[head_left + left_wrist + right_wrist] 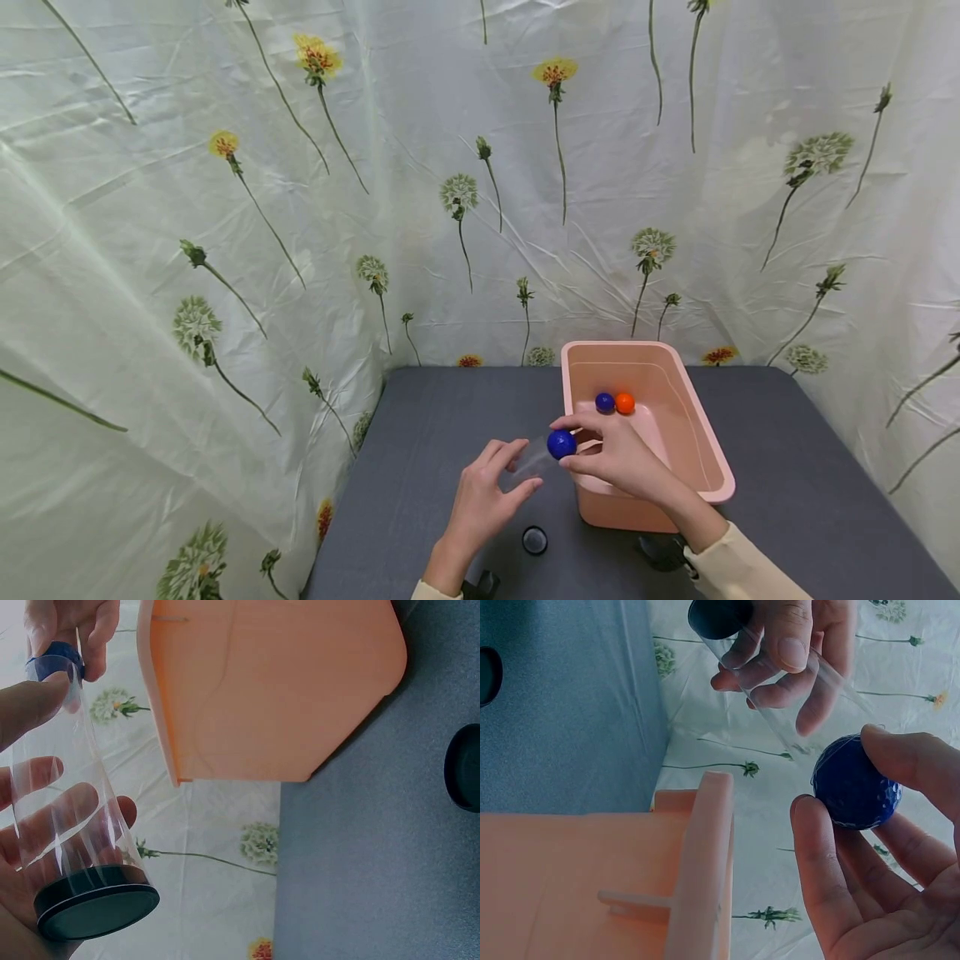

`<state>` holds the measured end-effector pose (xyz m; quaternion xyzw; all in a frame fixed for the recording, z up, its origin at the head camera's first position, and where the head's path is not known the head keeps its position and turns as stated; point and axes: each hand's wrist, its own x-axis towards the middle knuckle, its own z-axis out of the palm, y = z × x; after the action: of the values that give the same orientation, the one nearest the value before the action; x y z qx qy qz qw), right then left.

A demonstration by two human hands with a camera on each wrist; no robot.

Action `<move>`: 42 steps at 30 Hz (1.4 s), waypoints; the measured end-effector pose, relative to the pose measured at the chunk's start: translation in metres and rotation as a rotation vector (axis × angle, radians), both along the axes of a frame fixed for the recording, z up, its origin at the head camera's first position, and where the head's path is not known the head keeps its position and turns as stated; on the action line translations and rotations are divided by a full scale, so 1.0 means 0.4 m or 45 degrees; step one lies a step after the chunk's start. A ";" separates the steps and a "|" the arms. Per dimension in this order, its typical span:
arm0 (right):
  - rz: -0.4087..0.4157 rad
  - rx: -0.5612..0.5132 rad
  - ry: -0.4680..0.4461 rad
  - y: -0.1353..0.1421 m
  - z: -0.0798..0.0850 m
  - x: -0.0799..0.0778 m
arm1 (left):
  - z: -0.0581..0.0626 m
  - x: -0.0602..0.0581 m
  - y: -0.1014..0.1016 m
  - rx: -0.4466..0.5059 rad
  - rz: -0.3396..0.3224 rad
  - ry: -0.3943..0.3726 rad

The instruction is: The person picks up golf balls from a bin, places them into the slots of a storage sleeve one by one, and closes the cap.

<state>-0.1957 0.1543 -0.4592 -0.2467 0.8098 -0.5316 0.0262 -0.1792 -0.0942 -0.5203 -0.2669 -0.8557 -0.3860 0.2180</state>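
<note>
- Pinch the blue ball between thumb and fingertips of the right grip, right at the uncapped mouth of the clear tube; cannot tell whether past the rim.
- Curl the left grip round the tilted clear tube, with a black end cap on its far end.
- Treat the blue ball as firm and light — glossy, dimpled, perhaps slippery; best pinched across its widest part.
- Judge the clear tube thin and easily dented — best cupped lightly around the middle.
- Note a loose black cap on the tabletop, beside the peach bin.
</note>
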 end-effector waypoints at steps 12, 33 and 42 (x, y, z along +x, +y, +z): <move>0.030 -0.019 0.009 0.000 -0.006 0.003 | -0.002 0.003 0.003 -0.015 -0.017 -0.017; 0.060 -0.013 0.009 0.007 -0.014 0.004 | -0.010 0.002 0.005 -0.036 -0.042 0.028; 0.098 -0.050 0.026 0.013 -0.022 0.001 | -0.010 0.002 0.008 -0.020 -0.048 0.019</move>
<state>-0.1952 0.1594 -0.4681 -0.2836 0.7893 -0.5435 0.0335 -0.1783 -0.0908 -0.5244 -0.2875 -0.8519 -0.3814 0.2149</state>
